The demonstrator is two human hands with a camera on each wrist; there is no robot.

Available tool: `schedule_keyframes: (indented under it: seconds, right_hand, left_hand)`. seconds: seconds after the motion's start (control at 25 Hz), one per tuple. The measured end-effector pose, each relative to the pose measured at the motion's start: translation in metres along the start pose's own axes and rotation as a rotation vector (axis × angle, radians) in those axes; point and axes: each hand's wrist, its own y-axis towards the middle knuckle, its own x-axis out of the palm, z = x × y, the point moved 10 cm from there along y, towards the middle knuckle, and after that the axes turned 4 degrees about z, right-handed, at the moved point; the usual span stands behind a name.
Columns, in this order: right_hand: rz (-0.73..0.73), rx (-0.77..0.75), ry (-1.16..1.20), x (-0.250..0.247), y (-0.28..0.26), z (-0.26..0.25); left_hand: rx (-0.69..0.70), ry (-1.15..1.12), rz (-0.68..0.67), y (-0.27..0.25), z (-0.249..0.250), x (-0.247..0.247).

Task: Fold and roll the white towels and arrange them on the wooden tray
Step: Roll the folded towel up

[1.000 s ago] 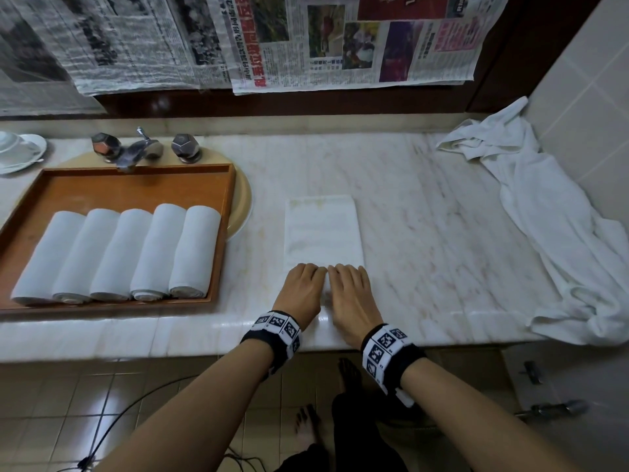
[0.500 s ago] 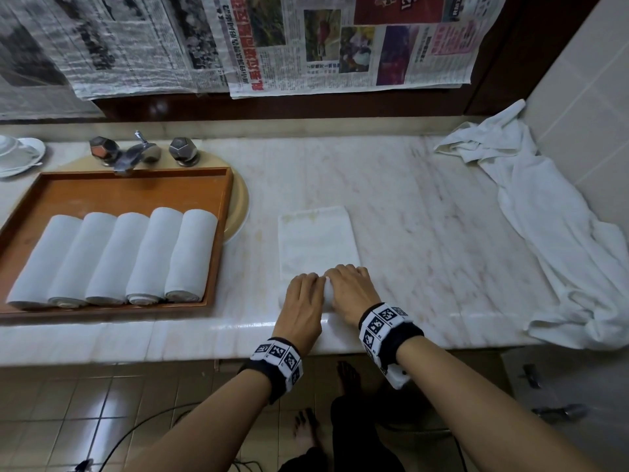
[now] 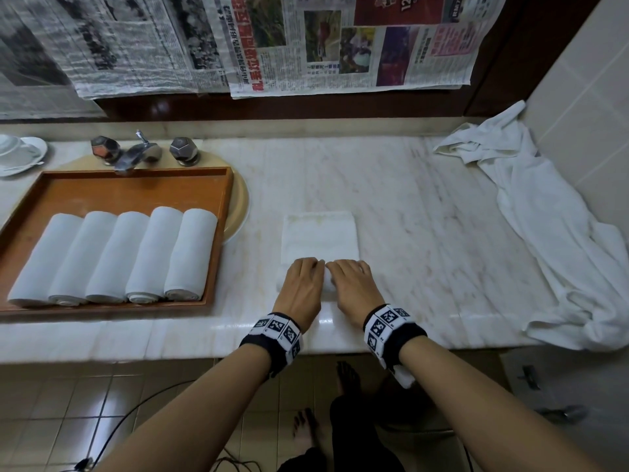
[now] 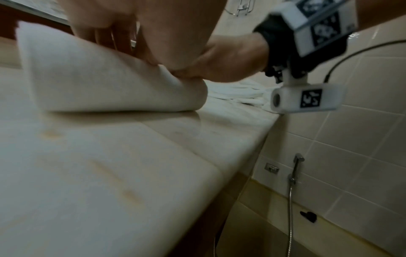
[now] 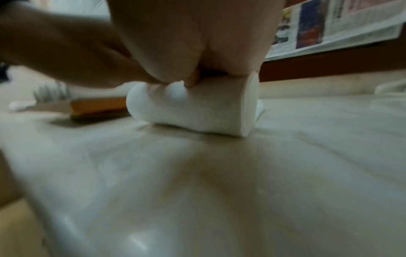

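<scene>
A folded white towel (image 3: 320,235) lies on the marble counter (image 3: 425,206), its near end wound into a roll (image 5: 197,111). My left hand (image 3: 304,275) and right hand (image 3: 352,275) sit side by side on top of that roll, fingers curled over it and thumbs tucked at its near side. The left wrist view shows the roll (image 4: 105,83) under both hands. To the left stands the wooden tray (image 3: 136,189) with several rolled white towels (image 3: 112,257) lined up in a row along its front.
A heap of loose white towels (image 3: 551,233) drapes along the counter's right side by the tiled wall. A metal faucet (image 3: 136,155) stands behind the tray, over a round basin. A white dish (image 3: 20,155) sits far left. Newspapers hang above.
Both hands have pushed the roll away from me; the roll has grown thicker and the flat stretch of towel beyond it is shorter.
</scene>
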Motion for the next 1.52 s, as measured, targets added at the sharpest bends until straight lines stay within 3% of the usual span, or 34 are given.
schedule_keyframes:
  seconds: [0.16, 0.24, 0.32, 0.6, 0.68, 0.84, 0.96, 1.16, 1.28, 1.44, 1.52]
  right_hand:
    - [-0.057, 0.03, 0.018, 0.0, 0.003, 0.003]
    - [-0.008, 0.058, 0.018, -0.002, -0.001, 0.001]
    - [0.065, 0.064, -0.026, -0.002, -0.012, -0.005]
    - [0.015, 0.021, -0.049, 0.0, -0.003, 0.004]
    - [0.026, 0.004, -0.05, -0.001, 0.005, 0.006]
    - [-0.086, -0.019, -0.096, 0.004, 0.013, 0.003]
    - [-0.115, -0.012, -0.073, 0.006, 0.017, 0.0]
    - [0.215, -0.035, -0.064, -0.006, -0.011, -0.011]
    - [0.07, -0.044, -0.211, 0.018, -0.025, -0.015]
    - [0.019, -0.018, -0.263, 0.019, -0.007, -0.004]
    - [0.033, -0.03, -0.232, 0.015, 0.009, -0.001]
  left_hand:
    - [0.04, -0.056, 0.062, -0.015, 0.002, 0.005]
    - [0.04, -0.059, 0.049, -0.01, -0.002, 0.01]
    - [0.034, -0.066, 0.009, 0.003, -0.005, 0.011]
    - [-0.053, -0.007, -0.27, 0.035, -0.014, 0.027]
    - [-0.08, -0.047, -0.238, 0.027, -0.014, 0.023]
    - [-0.014, -0.028, 0.026, -0.009, -0.003, 0.01]
    - [-0.059, 0.01, -0.02, -0.018, -0.007, 0.019]
    - [-0.117, 0.054, -0.167, 0.007, -0.019, 0.026]
    - [-0.155, 0.059, -0.253, 0.023, -0.028, 0.029]
    - [-0.177, 0.006, -0.183, 0.039, -0.03, 0.02]
    - [-0.153, -0.024, -0.034, 0.035, -0.022, 0.006]
